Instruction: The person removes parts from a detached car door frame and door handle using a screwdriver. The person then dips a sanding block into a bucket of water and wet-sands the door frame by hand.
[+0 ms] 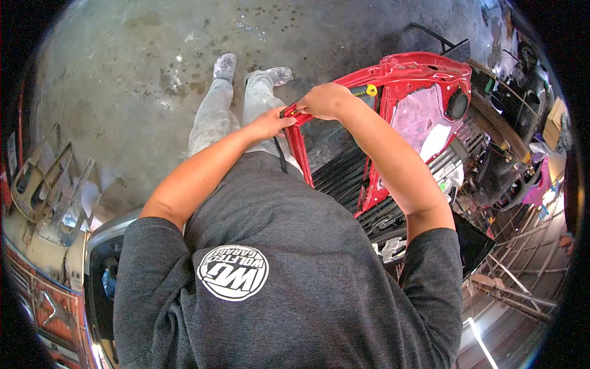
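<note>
A red car door (424, 67) lies to the right of my legs, its window frame reaching toward me. My left hand (268, 124) grips the corner of that frame, with the thumb on top and the fingers around its outer side. Close beside it, my right hand (326, 102) is at the same corner, fingers pinched over the frame; whatever is between them is too small to name. A yellow and black tape measure (370, 90) rests on the upper bar of the frame, to the right of my right hand.
Stained concrete floor (141, 74) spreads ahead. Car panels and frames (52, 178) stand at the left, near a vehicle edge (110, 227). Dark car parts (498, 123), a black bumper-like piece (491, 178) and metal racking (522, 264) crowd the right side.
</note>
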A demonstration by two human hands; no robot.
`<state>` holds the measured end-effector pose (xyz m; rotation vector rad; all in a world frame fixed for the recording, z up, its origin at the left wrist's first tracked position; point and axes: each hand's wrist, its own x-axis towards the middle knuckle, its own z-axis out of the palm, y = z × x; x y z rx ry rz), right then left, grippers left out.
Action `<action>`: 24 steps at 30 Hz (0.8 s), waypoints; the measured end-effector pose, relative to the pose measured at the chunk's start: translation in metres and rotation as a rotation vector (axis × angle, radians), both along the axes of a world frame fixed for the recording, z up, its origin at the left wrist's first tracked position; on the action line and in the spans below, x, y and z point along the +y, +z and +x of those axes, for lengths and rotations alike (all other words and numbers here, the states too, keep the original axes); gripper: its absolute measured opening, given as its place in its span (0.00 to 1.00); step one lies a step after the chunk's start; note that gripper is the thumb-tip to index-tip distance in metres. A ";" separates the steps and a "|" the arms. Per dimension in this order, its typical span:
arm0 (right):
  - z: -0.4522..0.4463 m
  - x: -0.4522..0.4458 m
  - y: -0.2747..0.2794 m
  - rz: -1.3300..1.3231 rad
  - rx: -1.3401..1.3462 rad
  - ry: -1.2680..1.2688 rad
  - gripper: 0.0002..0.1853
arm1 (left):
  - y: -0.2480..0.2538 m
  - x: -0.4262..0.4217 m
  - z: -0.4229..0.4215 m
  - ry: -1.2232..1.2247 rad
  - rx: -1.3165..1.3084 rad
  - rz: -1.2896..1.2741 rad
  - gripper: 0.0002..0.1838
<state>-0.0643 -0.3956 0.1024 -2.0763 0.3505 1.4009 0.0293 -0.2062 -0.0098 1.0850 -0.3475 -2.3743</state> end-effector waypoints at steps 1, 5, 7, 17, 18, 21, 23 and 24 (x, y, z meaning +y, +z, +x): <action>-0.001 0.000 -0.001 0.002 -0.007 0.002 0.12 | 0.000 0.000 0.000 0.000 -0.009 -0.003 0.25; 0.000 -0.003 0.000 0.028 -0.020 -0.003 0.13 | -0.006 0.000 -0.004 0.015 -0.037 -0.008 0.22; 0.000 -0.004 -0.002 0.043 -0.012 -0.011 0.13 | -0.005 -0.001 -0.006 0.014 -0.058 -0.002 0.21; 0.005 -0.003 -0.003 0.013 -0.020 0.067 0.12 | 0.008 -0.007 -0.006 -0.008 -0.207 -0.055 0.18; 0.006 -0.002 -0.003 0.002 -0.024 0.080 0.12 | 0.007 -0.007 -0.006 -0.015 -0.228 -0.069 0.18; 0.008 -0.001 -0.004 -0.002 -0.038 0.091 0.12 | 0.010 -0.008 -0.006 0.014 -0.225 -0.061 0.18; 0.010 0.004 -0.001 -0.030 -0.007 0.113 0.13 | 0.016 -0.011 -0.004 -0.001 -0.276 -0.077 0.17; 0.012 0.008 0.002 -0.044 0.008 0.124 0.14 | 0.018 -0.012 -0.004 -0.008 -0.302 -0.086 0.17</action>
